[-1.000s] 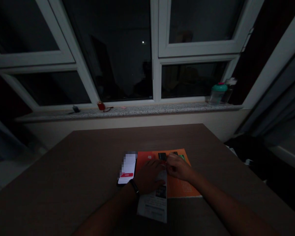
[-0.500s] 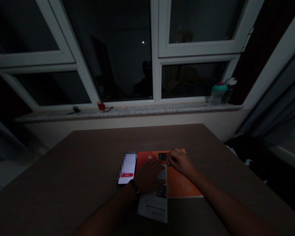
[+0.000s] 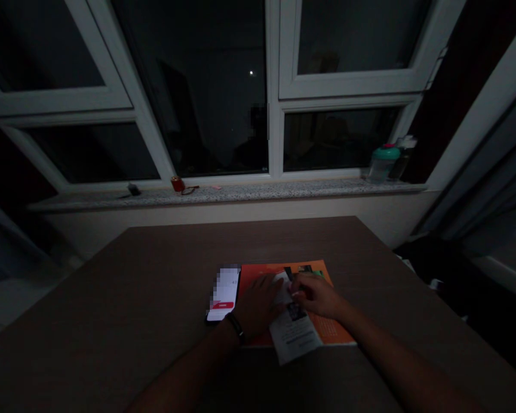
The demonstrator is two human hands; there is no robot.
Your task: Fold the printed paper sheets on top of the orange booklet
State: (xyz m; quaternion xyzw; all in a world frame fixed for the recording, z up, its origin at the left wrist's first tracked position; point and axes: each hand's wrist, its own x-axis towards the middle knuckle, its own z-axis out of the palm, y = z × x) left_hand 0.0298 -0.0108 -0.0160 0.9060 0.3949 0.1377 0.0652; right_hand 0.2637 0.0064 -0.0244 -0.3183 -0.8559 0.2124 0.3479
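My left hand point(image 3: 262, 305), with a dark band at the wrist, lies with fingers spread over a narrow printed sheet of paper point(image 3: 296, 337) and the red side of an orange-and-red booklet point(image 3: 332, 327). The sheet slants across the booklet, its lower end reaching past the booklet's near edge. Beside the sheet's right edge, my right hand point(image 3: 317, 293) is closed with fingers curled and pinched; what sits between the fingertips is too dark and small to make out. A phone point(image 3: 223, 295) with a lit screen lies left of the booklet.
All this lies on a brown wooden table point(image 3: 112, 298). Beyond it runs a speckled stone windowsill point(image 3: 249, 191) with a small red jar point(image 3: 178, 184) and a teal-lidded bottle point(image 3: 384, 163). Dark windows rise behind. The room is dim.
The sheet has turned, its lower end swinging right and away from me. My right hand has come slightly nearer, uncovering pictures at the booklet's top right. My left hand has barely moved.
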